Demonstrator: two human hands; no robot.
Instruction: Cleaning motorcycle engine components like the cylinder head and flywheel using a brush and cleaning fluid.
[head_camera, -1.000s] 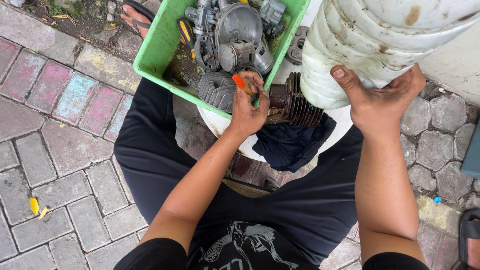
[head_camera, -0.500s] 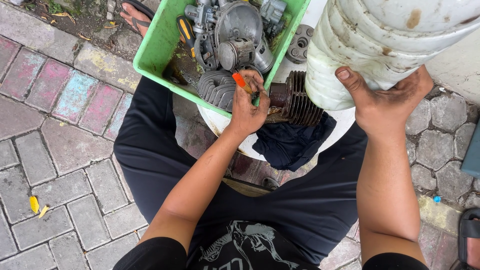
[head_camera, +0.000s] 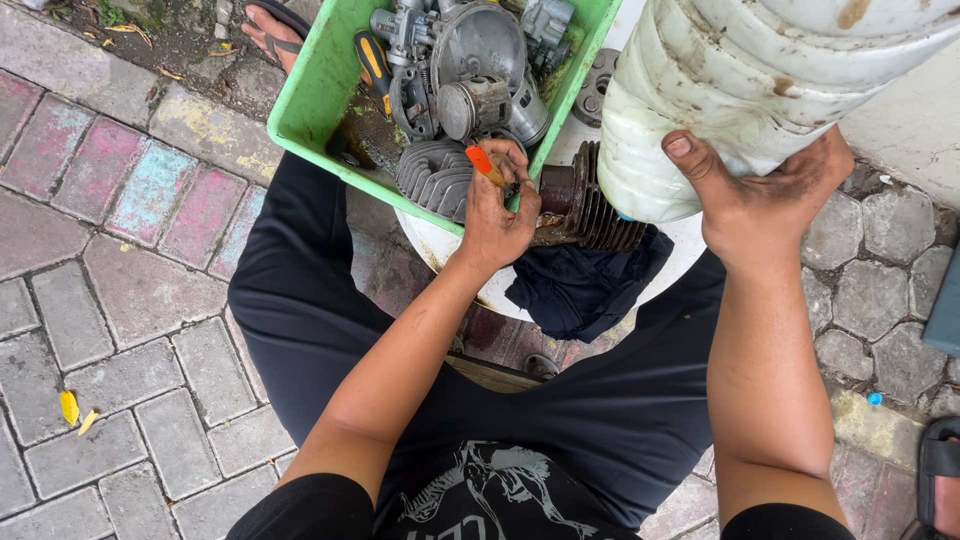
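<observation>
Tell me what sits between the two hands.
In the head view, a rusty finned engine cylinder lies between the left hand and the right hand, above a dark cloth.

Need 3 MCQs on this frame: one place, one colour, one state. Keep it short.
1. Where does the dark finned metal cylinder lie?
A. in the green plastic tub
B. on the round white surface
C. on the paving

2. What colour is the handle of the small tool in the left hand?
A. orange
B. blue
C. white

3. How is the big white plastic jug held?
A. lying untouched
B. capped, upright on the ground
C. tilted, gripped by the right hand

Key: 1 B, it lies beside the tub; 2 A, orange shows above the fingers; 3 C, thumb pressed on its wall.
</observation>
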